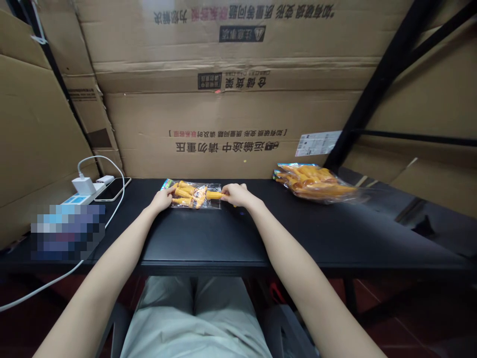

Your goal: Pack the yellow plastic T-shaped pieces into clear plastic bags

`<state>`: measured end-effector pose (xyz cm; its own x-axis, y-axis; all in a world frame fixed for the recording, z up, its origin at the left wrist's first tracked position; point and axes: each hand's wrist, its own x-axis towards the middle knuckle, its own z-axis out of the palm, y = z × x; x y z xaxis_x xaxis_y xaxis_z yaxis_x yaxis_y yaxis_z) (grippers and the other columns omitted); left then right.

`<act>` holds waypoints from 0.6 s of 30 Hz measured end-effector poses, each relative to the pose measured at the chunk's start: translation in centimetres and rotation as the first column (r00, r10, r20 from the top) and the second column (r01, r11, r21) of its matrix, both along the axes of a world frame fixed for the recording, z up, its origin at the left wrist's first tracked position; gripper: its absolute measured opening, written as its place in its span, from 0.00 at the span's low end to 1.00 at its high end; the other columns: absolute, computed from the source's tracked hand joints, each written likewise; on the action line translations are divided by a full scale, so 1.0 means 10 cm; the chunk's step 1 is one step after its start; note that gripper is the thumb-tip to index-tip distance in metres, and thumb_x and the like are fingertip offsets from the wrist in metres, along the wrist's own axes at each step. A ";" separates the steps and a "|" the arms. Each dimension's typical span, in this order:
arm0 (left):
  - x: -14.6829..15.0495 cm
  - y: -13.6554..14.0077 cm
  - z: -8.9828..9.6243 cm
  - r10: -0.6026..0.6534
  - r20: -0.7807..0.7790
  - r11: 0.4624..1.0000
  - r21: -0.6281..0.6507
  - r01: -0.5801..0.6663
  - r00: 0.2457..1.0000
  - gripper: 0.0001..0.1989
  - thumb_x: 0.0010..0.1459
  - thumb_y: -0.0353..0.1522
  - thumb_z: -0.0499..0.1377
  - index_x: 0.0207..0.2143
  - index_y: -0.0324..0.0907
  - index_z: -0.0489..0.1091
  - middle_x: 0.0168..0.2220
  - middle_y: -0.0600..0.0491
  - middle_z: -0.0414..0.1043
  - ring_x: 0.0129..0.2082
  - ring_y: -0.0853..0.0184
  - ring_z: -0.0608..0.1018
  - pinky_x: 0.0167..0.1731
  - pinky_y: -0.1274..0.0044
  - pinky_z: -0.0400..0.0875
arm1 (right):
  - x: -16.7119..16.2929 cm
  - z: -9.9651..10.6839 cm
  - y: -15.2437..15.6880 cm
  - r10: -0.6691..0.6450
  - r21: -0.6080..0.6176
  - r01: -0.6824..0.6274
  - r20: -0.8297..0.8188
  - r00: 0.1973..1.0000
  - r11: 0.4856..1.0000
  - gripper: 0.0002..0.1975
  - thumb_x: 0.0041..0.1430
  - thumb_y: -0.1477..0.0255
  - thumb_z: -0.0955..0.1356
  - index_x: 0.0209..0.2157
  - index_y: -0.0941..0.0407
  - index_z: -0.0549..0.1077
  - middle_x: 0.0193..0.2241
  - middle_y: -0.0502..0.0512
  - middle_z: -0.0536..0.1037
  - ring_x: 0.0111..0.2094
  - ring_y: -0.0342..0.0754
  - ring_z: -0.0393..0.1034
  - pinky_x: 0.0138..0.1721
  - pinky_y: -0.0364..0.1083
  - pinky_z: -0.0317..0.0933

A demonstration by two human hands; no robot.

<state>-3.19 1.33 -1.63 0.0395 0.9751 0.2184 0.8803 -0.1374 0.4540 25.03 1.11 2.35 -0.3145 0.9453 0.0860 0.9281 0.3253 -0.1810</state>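
Observation:
A flat clear plastic bag with a coloured strip at its left end lies on the black table. Inside it are several orange-yellow moulded pieces, whose exact kind I cannot make out. My left hand grips the bag's left end, thumb on top. At the right end, my right hand is closed around an orange-yellow ribbed piece. That piece lies partly within the bag's right end, and its other end is mostly hidden by my fingers.
A fuller bag of orange-yellow pieces lies at the back right. On the left are a power strip with a white charger, a phone, a white cable and a blurred-out item. Cardboard stands behind the table.

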 end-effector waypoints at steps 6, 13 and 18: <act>-0.01 0.01 -0.02 -0.029 -0.002 1.000 0.012 0.029 1.000 0.25 0.54 0.24 0.47 0.52 0.45 0.70 0.46 0.53 0.75 0.46 0.62 0.75 0.45 0.77 0.67 | -0.03 -0.05 0.04 0.055 0.015 -0.053 -0.226 0.973 0.998 0.08 0.52 0.69 0.69 0.35 0.56 0.77 0.28 0.52 0.78 0.32 0.46 0.70 0.42 0.47 0.55; -0.01 0.03 -0.03 -0.086 0.104 0.996 0.001 0.087 0.991 0.24 0.53 0.26 0.49 0.51 0.46 0.71 0.47 0.54 0.75 0.47 0.63 0.75 0.47 0.77 0.66 | 0.04 -0.19 0.18 0.156 0.005 -0.178 -0.504 0.849 0.984 0.13 0.47 0.64 0.72 0.32 0.58 0.78 0.23 0.52 0.76 0.25 0.42 0.67 0.29 0.41 0.58; 0.03 0.06 -0.05 -0.129 0.326 0.988 -0.041 0.150 0.937 0.22 0.56 0.32 0.50 0.53 0.40 0.69 0.51 0.51 0.71 0.51 0.63 0.73 0.53 0.74 0.62 | -0.07 -0.29 0.19 0.210 -0.010 -0.275 -0.621 0.755 0.961 0.11 0.48 0.68 0.71 0.32 0.60 0.79 0.25 0.52 0.77 0.25 0.42 0.67 0.27 0.40 0.59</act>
